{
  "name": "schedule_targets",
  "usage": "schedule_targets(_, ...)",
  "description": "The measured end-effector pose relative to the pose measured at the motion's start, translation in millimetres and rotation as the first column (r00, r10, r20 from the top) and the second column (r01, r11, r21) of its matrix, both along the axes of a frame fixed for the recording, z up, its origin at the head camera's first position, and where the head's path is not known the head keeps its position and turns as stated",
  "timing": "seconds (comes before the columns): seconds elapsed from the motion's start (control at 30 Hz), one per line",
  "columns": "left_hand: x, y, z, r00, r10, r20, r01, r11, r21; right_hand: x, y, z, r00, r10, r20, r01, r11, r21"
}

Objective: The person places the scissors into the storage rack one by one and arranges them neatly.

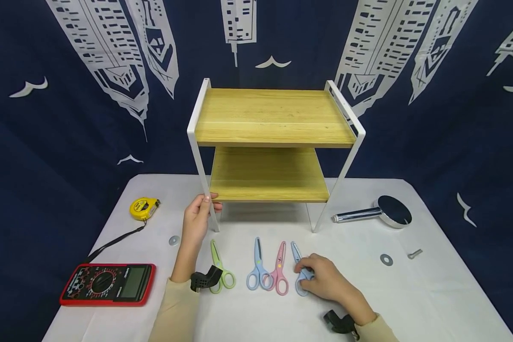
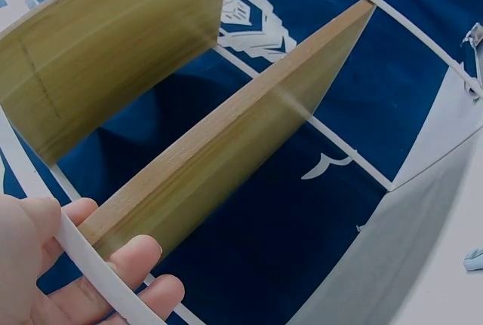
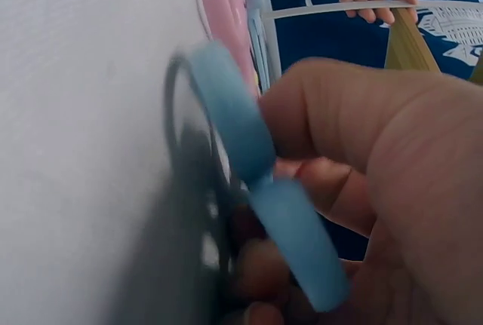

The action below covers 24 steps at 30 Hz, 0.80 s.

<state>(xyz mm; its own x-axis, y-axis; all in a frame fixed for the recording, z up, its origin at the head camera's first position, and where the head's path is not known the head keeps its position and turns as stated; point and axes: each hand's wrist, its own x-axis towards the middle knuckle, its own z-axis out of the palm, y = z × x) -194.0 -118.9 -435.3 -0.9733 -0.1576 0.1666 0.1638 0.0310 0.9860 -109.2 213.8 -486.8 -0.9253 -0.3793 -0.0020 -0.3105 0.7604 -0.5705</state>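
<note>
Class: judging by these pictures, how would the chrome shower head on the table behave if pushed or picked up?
The shower head looks rigid. Its round handle might roll when nudged, though the wide disc probably checks that. The polished chrome likely feels slippery.

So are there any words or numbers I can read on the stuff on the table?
None can be read.
Red meter: white marks around its dial, too small to read; the screen is blank.
Yellow tape measure: a label on its side, too blurred to read.
Scissors: pink pair has a tiny mark, unreadable.
Curtain: only pictures of buildings and birds, no words.
</note>
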Motion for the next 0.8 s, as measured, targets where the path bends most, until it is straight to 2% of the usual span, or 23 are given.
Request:
schedule_targets(0.2,1.1,0.3,0.3,1.000,0.003,-0.002,-0.003,1.000,-0.002,-3.8,6.3,-1.4,0.998,0.034,0.060,-0.030,0.997,-0.071)
schedule_targets(0.47,1.6,0.6,1.7,1.000,-0.001,-0.009,0.001,1.000,-0.008,-6.9,12.8,0.5,0.985,0.010,0.172,0.017,0.987,-0.158)
schedule_targets(0.8,-0.1,1.0,-0.2,1.000,-0.003,-0.015,0.002,1.000,-0.011,-7.5,15.2,0.9,0.978,0.027,0.208,0.018,0.977,-0.211)
